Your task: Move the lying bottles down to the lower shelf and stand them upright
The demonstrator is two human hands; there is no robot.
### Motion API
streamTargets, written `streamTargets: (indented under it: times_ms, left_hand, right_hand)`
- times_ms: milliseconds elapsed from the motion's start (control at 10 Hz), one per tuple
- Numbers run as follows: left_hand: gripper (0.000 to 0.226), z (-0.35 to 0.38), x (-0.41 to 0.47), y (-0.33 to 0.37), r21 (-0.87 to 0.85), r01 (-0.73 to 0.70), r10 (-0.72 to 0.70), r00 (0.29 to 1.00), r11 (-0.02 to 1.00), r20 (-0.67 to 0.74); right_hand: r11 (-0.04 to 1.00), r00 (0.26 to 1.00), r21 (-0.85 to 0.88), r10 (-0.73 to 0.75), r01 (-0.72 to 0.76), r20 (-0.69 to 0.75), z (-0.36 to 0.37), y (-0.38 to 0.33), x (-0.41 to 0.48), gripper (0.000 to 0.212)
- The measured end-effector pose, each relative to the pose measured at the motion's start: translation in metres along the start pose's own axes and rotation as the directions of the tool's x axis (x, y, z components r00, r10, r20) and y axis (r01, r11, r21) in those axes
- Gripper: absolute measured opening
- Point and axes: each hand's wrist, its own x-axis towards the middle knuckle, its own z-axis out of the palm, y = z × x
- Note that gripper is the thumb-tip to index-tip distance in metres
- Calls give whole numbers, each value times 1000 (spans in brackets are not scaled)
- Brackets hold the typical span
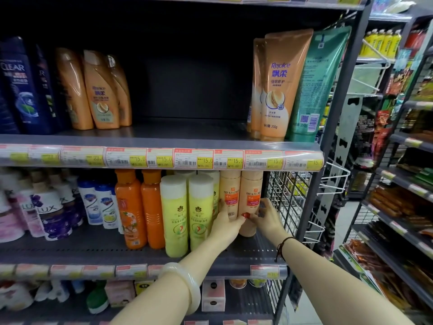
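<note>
Two pale peach bottles stand upright at the right end of the lower shelf (93,249). My right hand (267,219) wraps the right peach bottle (251,198) low down, its fingers behind it. My left hand (226,227) is closed around the base of the left peach bottle (230,193), with its thumb reaching across to the right one. To their left stand yellow-green bottles (174,216) and orange bottles (130,207), all upright. The upper shelf (187,133) shows a bare dark gap in its middle, with no lying bottles in view.
A wire grid panel (288,200) closes the shelf's right end beside my right hand. The upper shelf holds orange shampoo bottles (98,90) on the left and Rejoice tubes (278,85) on the right. White Lux bottles (46,212) fill the lower left. Another rack (403,184) stands across the aisle.
</note>
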Motion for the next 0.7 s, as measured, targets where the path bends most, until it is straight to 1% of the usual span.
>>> streamTargets:
  times_ms: [200,300,400,500,600,700]
  left_hand:
    - [59,-2,-4,5,-6,37,-36,999,999,25]
    - [55,-7,-9,7,73,41,-48,993,997,107]
    - [61,-15,-16,7,241,16,-61,981,970,183]
    - [55,-27,-25,9,374,-4,-81,974,927,210]
    - [8,-40,-28,16,459,-16,-132,949,888,287]
    - [28,-54,-31,20,541,-6,-239,893,841,382]
  right_hand:
    - [998,999,-47,43,-43,10,-2,-3,-3,49]
    - [994,996,-82,75,-71,45,0,-10,-7,51]
    - [987,990,-117,118,-108,80,1,-17,-10,51]
    - [977,984,-158,159,-145,81,1,-21,-19,48]
    - [954,983,-269,160,-130,92,2,-24,-29,43]
    - [919,974,-378,180,-118,135,3,-31,-42,36]
